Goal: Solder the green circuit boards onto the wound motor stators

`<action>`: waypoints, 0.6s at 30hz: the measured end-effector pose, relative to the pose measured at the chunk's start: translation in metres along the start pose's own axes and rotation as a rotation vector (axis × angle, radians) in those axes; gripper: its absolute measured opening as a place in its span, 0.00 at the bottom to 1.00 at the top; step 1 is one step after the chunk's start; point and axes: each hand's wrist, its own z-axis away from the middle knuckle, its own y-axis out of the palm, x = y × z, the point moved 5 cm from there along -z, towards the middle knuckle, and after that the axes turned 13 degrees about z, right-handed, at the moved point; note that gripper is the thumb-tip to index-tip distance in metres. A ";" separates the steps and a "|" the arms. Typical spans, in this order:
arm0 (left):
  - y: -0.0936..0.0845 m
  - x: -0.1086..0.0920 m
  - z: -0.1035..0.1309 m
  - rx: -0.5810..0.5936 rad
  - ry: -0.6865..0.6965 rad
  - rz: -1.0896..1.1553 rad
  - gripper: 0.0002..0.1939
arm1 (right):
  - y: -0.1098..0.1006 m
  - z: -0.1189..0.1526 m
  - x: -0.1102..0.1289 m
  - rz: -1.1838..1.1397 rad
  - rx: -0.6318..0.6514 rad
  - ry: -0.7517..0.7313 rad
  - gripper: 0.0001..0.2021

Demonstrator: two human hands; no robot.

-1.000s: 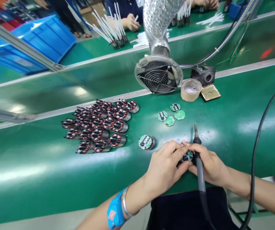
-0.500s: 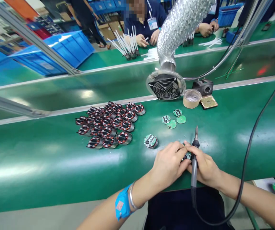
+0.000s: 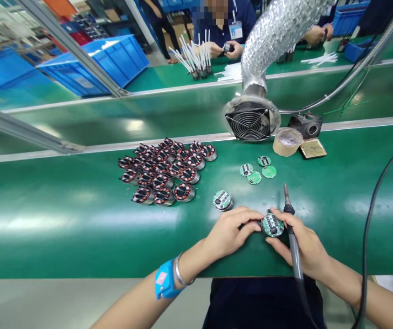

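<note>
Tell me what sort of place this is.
Probably an electronics assembly workshop: a soldering iron in the right hand, round circuit boards on the green bench, and a hanging foil duct.

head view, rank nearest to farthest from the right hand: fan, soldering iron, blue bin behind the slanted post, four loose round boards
1. Soldering iron: in the right hand.
2. Four loose round boards: forward, slightly left.
3. Fan: beyond the boards, below the silver duct.
4. Blue bin: well back, to the left.

Round green-and-black circuit board [image 3: 272, 225], component side up, at four o'clock from centre, grey-handled soldering iron [image 3: 294, 252] beside its three o'clock edge, tip toward twelve
</note>
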 end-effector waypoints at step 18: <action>0.002 0.012 -0.012 0.089 0.280 -0.016 0.04 | 0.001 0.002 0.000 -0.026 0.028 -0.007 0.24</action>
